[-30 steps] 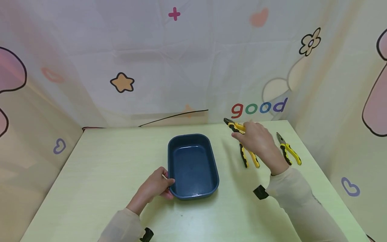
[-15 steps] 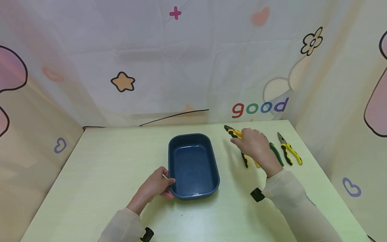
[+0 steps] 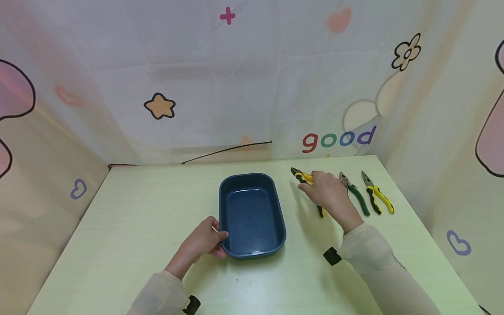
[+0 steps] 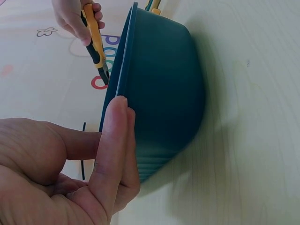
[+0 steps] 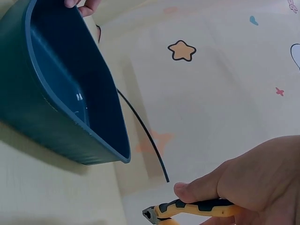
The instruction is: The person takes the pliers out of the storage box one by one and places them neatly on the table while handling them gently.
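My left hand (image 3: 204, 239) pinches the left rim of a dark blue rectangular bin (image 3: 252, 214) near its front corner; the left wrist view shows fingers against the rim of the bin (image 4: 164, 79). Nothing lies inside the bin. To its right, my right hand (image 3: 327, 192) grips a pair of yellow-and-black pliers (image 3: 302, 176), raised above the table with the jaws pointing back and left. In the right wrist view the thumb lies along the handle of the pliers (image 5: 199, 206). Beneath that hand, another yellow-and-black handle (image 3: 320, 211) shows on the table, the rest hidden.
Green-handled pliers (image 3: 356, 194) lie right of my right hand. Beyond them, near the right edge, are yellow-and-black long-nose pliers (image 3: 376, 192). A printed curtain (image 3: 220, 87) closes off the back and sides of the pale table (image 3: 138, 218).
My right hand has come down and slightly left, toward me, with the pliers. The green-handled pliers have come into view behind it. My left hand and the bin stay put.
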Available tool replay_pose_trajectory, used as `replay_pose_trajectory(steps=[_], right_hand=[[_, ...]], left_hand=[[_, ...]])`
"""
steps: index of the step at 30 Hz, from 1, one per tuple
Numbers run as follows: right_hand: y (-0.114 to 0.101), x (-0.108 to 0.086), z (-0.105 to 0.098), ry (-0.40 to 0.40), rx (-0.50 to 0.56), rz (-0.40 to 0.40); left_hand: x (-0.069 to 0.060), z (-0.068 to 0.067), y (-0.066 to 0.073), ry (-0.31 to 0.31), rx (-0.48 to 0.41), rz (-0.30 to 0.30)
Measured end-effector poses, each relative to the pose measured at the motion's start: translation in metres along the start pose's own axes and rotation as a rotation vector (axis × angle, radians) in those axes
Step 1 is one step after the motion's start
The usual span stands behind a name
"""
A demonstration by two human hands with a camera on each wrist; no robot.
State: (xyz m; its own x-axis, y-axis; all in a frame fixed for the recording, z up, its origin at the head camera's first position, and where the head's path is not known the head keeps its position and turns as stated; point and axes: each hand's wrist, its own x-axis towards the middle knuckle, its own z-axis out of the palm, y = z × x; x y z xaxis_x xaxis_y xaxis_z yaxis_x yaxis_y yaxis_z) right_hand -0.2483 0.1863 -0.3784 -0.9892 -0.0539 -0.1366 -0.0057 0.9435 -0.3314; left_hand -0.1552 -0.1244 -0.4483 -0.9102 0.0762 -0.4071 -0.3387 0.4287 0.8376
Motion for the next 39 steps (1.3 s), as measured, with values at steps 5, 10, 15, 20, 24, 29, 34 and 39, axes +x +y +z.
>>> replay_pose_trajectory(steps=[5, 10, 15, 20, 24, 29, 34, 39], right_hand=[[-0.001, 0.003, 0.005, -0.015, -0.001, 0.012], [-0.002, 0.005, 0.009, -0.01, -0.003, 0.009], [-0.002, 0.006, 0.013, -0.016, 0.007, 0.013], [-0.003, 0.009, 0.019, -0.02, 0.018, 0.028], [-0.003, 0.01, 0.022, -0.023, 0.027, 0.028], [-0.002, 0.013, 0.025, -0.02, 0.024, 0.035], [-0.002, 0.016, 0.029, -0.03, 0.024, 0.044], [-0.003, 0.019, 0.032, -0.029, 0.016, 0.033]], left_hand=[[0.0, -0.001, 0.0, -0.002, -0.007, -0.001], [0.0, -0.001, 0.001, -0.005, -0.001, -0.006], [-0.001, -0.001, 0.002, 0.001, 0.01, -0.007], [-0.002, -0.001, 0.002, 0.006, 0.01, -0.008], [-0.002, -0.001, 0.002, 0.005, 0.008, -0.005], [-0.001, -0.001, 0.002, 0.002, 0.016, -0.012], [-0.001, 0.0, 0.002, 0.004, 0.01, -0.015], [-0.001, 0.0, 0.001, 0.008, 0.003, -0.013]])
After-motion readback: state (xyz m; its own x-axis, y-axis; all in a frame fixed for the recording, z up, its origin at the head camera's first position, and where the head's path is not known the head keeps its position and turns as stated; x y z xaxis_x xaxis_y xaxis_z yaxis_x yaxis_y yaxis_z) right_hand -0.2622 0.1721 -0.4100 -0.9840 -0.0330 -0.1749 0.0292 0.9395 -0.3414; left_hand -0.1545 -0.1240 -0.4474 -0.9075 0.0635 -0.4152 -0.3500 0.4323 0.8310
